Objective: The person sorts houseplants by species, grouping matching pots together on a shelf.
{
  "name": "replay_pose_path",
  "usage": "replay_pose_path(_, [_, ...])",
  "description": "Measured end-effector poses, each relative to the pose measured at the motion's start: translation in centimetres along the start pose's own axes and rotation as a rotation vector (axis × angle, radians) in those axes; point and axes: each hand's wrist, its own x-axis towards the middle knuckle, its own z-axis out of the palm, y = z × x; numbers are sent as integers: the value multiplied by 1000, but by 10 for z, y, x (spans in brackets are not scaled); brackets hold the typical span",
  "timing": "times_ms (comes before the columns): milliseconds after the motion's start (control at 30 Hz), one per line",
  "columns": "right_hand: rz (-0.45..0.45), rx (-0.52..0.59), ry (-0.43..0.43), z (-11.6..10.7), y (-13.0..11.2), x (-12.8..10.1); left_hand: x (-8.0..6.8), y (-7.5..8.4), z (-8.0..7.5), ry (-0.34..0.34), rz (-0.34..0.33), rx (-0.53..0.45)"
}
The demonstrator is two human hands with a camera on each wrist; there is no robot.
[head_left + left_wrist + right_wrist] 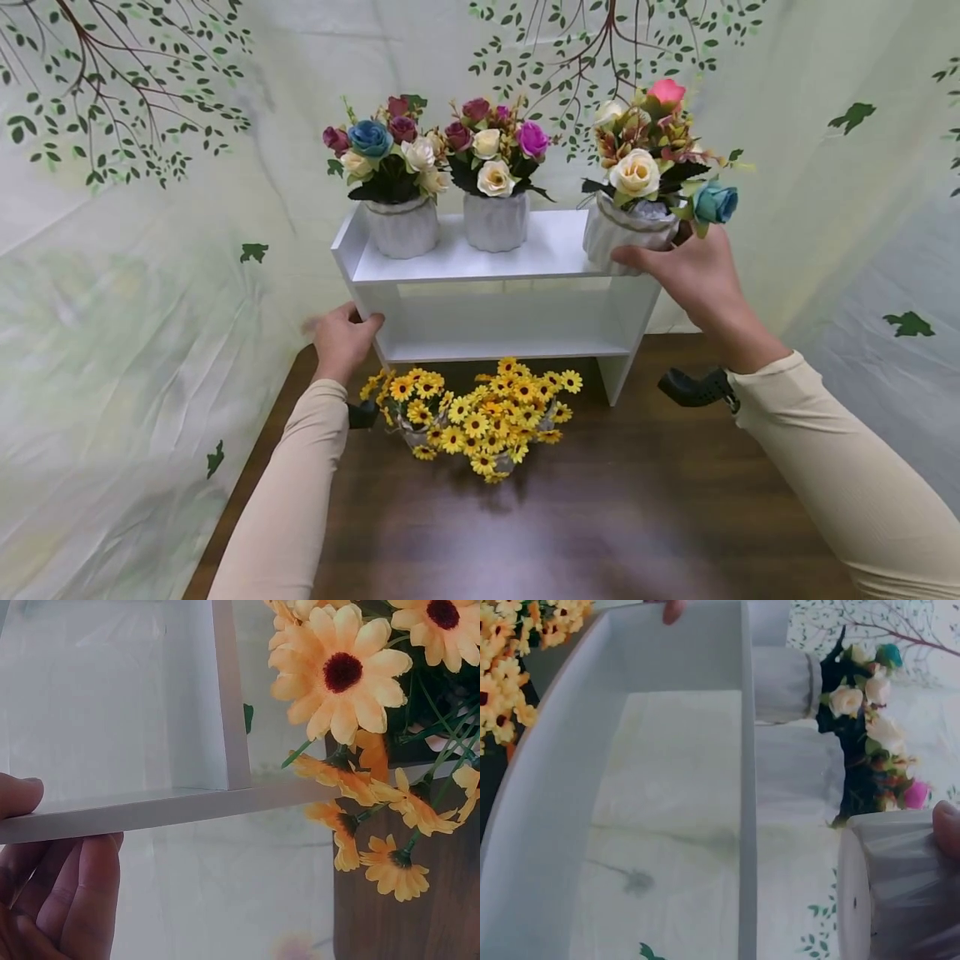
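My left hand grips the left side panel of a white two-tier shelf; in the left wrist view the thumb lies on one face of the panel and the fingers on the other. At the shelf's top right, my right hand holds a white flowerpot of artificial roses, slightly tilted. The right wrist view shows the underside of this pot, apart from the shelf board. Two similar pots, one at left and one mid-shelf, stand on the top board.
Several pots of yellow daisy-like flowers stand on the dark wooden table, in front of the shelf's lower left. Behind hangs a pale cloth backdrop printed with branches and leaves. A black strap piece juts from the right wrist.
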Motion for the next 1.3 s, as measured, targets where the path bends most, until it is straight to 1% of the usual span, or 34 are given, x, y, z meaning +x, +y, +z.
replay_pose_path(133, [3, 43, 23, 1, -4, 14, 1, 1, -1, -6, 4, 7])
replay_pose_path(200, [29, 47, 27, 2, -7, 22, 2, 2, -2, -12, 2, 6])
replay_pose_path(300, [91, 38, 20, 8, -11, 38, 2, 3, -5, -15, -5, 9])
replay_pose_path(400, [178, 4, 17, 16, -12, 53, 2, 2, -7, -18, -4, 16])
replay_pose_path(467, [226, -32, 14, 22, -10, 60, 2, 0, -7, -19, 2, 27])
replay_pose_path(533, [262, -39, 18, 30, -8, 65, 2, -2, -8, -22, 3, 29])
replay_pose_path(700, [292, -3, 26, 48, -5, 71, 1, -6, -9, -25, 1, 22])
replay_pose_path(833, [328, 46, 25, 56, -3, 74, -1, -6, -9, -30, 5, 26])
replay_pose_path(933, [350, 50, 36, 58, -2, 73, -2, -5, -7, -38, 4, 26])
replay_pose_path(1067, [342, 45, 57, 57, 1, 74, -2, -2, -5, -34, 5, 13])
replay_pose_path(1167, [336, 62, 62, 57, 3, 74, -1, -1, -4, -26, 5, 7])
replay_pose_path(1300, [356, 68, 68, 56, 5, 74, -1, 0, -3, -32, 3, 17])
